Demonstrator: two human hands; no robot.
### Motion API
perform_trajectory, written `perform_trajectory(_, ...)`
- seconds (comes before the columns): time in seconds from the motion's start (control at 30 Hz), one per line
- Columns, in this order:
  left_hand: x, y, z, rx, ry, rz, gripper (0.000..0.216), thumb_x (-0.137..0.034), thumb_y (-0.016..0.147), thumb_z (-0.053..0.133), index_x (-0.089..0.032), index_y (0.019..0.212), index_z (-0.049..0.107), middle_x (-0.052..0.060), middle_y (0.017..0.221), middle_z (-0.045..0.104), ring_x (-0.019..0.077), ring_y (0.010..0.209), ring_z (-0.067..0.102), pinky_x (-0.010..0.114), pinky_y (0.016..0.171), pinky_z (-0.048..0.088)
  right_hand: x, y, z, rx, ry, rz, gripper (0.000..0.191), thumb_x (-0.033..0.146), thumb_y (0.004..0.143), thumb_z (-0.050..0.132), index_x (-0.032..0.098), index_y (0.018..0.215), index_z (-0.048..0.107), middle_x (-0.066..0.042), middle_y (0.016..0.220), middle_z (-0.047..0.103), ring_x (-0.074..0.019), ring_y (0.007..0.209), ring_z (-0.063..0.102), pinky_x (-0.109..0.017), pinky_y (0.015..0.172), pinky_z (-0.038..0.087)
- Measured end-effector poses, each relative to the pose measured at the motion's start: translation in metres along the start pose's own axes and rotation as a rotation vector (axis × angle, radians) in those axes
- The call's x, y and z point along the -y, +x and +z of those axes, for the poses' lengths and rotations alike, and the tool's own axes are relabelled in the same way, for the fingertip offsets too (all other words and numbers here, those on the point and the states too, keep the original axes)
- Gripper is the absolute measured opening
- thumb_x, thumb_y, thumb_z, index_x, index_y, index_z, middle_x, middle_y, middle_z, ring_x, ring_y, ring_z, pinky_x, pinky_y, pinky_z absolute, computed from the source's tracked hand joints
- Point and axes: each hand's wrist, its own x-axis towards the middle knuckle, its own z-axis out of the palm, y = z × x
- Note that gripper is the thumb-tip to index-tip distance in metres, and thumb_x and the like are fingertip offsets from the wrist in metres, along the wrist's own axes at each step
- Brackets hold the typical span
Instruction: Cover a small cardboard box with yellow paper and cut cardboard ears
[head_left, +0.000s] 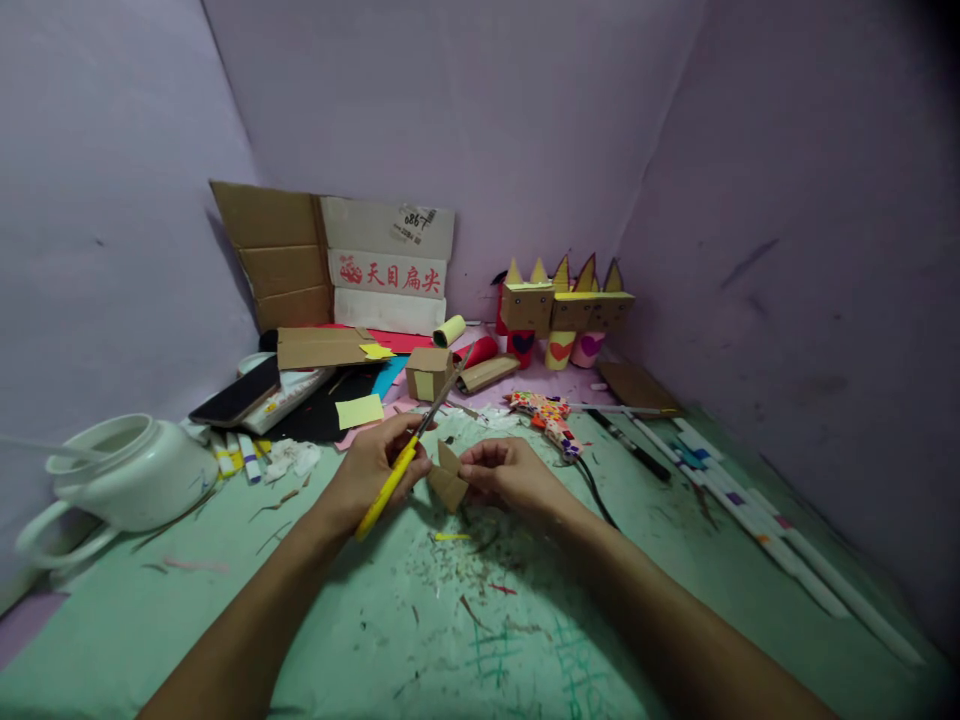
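Observation:
My left hand (pixel 379 465) is closed around a pair of scissors (pixel 390 482) with yellow handles, its blades pointing up and away to the right. The left fingertips reach close to the small folded cardboard pieces (pixel 448 485); whether they touch them I cannot tell. Pinched between the thumb and fingers of my right hand (pixel 510 475) is the edge of that cardboard, which has a pointed flap at the top. Just beyond the hands stands a small cardboard box (pixel 430 376) with a yellow paper patch on its front.
A glue gun (pixel 547 415) with a black cord lies right of centre. Behind it stand several cardboard-headed figures (pixel 574 312). A white pot (pixel 135 475) and a phone (pixel 235 390) are at left. White rods (pixel 750 520) lie at right; scraps litter the green tabletop (pixel 360 640).

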Motion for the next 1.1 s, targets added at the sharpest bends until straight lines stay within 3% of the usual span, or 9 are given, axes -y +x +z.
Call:
perform_trajectory(0.23, 0.007, -0.001, 0.006, -0.065, 0.11, 0.058, 0.036, -0.017, 0.064, 0.06, -0.017, 0.1, 0.06, 0.004, 0.082, 0.064, 0.0163, 0.07, 0.057, 0.027, 0.065, 0.046, -0.003, -0.008, 0.006, 0.117, 0.152, -0.035, 0.005, 0.014, 0.062, 0.065, 0.015, 0.058, 0.062, 0.003, 0.045, 0.056, -0.0069, 0.039, 0.048, -0.02, 0.044, 0.04)
perform_trajectory(0.37, -0.001, -0.003, 0.013, -0.085, 0.196, 0.051, 0.036, -0.018, 0.066, 0.061, -0.018, 0.102, 0.058, 0.001, 0.079, 0.064, 0.0152, 0.067, 0.058, 0.026, 0.065, 0.046, -0.006, -0.008, 0.009, 0.052, 0.135, -0.047, 0.011, 0.008, 0.055, 0.069, 0.014, 0.062, 0.064, 0.002, 0.05, 0.06, -0.0076, 0.042, 0.051, -0.02, 0.043, 0.04)
perform_trajectory(0.47, -0.004, -0.003, 0.018, -0.22, 0.188, 0.029, 0.037, -0.019, 0.067, 0.063, -0.019, 0.104, 0.057, 0.001, 0.081, 0.065, 0.0155, 0.069, 0.059, 0.027, 0.068, 0.046, -0.005, -0.007, 0.009, 0.048, 0.224, 0.009, 0.011, 0.007, 0.056, 0.069, 0.013, 0.061, 0.062, 0.002, 0.048, 0.059, -0.0076, 0.04, 0.051, -0.021, 0.044, 0.043)
perform_trajectory(0.57, -0.005, -0.002, 0.021, -0.337, -0.044, -0.12, 0.033, -0.023, 0.069, 0.063, -0.019, 0.101, 0.056, -0.002, 0.071, 0.062, 0.0128, 0.058, 0.058, 0.024, 0.056, 0.047, -0.003, -0.007, 0.005, 0.04, 0.374, 0.063, 0.012, 0.008, 0.058, 0.071, 0.012, 0.064, 0.061, -0.001, 0.054, 0.064, -0.0088, 0.043, 0.056, -0.022, 0.049, 0.049)
perform_trajectory(0.67, -0.007, -0.001, 0.022, -0.251, -0.34, -0.324, 0.035, -0.027, 0.067, 0.065, -0.019, 0.099, 0.051, -0.008, 0.054, 0.052, 0.0085, 0.037, 0.047, 0.019, 0.036, 0.038, -0.003, -0.007, 0.001, 0.036, 0.468, 0.09, 0.012, 0.009, 0.059, 0.072, 0.012, 0.067, 0.062, -0.004, 0.06, 0.067, -0.0095, 0.045, 0.059, -0.021, 0.048, 0.05)
perform_trajectory(0.73, -0.009, -0.001, 0.024, -0.183, -0.452, -0.395, 0.039, -0.028, 0.065, 0.068, -0.018, 0.098, 0.049, -0.008, 0.052, 0.05, 0.0068, 0.034, 0.044, 0.017, 0.033, 0.036, -0.004, -0.007, 0.001, 0.048, 0.495, 0.08, 0.011, 0.008, 0.06, 0.071, 0.011, 0.067, 0.063, -0.005, 0.061, 0.068, -0.0098, 0.045, 0.06, -0.02, 0.047, 0.051)
perform_trajectory(0.93, -0.007, -0.001, 0.027, -0.18, -0.485, -0.378, 0.042, -0.026, 0.063, 0.069, -0.017, 0.098, 0.048, -0.007, 0.057, 0.052, 0.0064, 0.036, 0.048, 0.017, 0.035, 0.04, -0.004, -0.008, 0.001, 0.072, 0.509, 0.072, 0.002, 0.008, 0.069, 0.065, 0.009, 0.07, 0.067, -0.006, 0.061, 0.068, -0.0097, 0.046, 0.061, -0.019, 0.047, 0.05)
perform_trajectory(1.1, -0.007, -0.001, 0.027, -0.226, -0.363, -0.336, 0.04, -0.02, 0.06, 0.067, -0.016, 0.097, 0.05, -0.007, 0.06, 0.053, 0.0064, 0.037, 0.047, 0.018, 0.035, 0.039, -0.001, -0.008, 0.0, 0.086, 0.511, 0.127, 0.01, 0.004, 0.074, 0.058, 0.007, 0.071, 0.067, -0.009, 0.061, 0.068, -0.0117, 0.048, 0.063, -0.02, 0.046, 0.051)
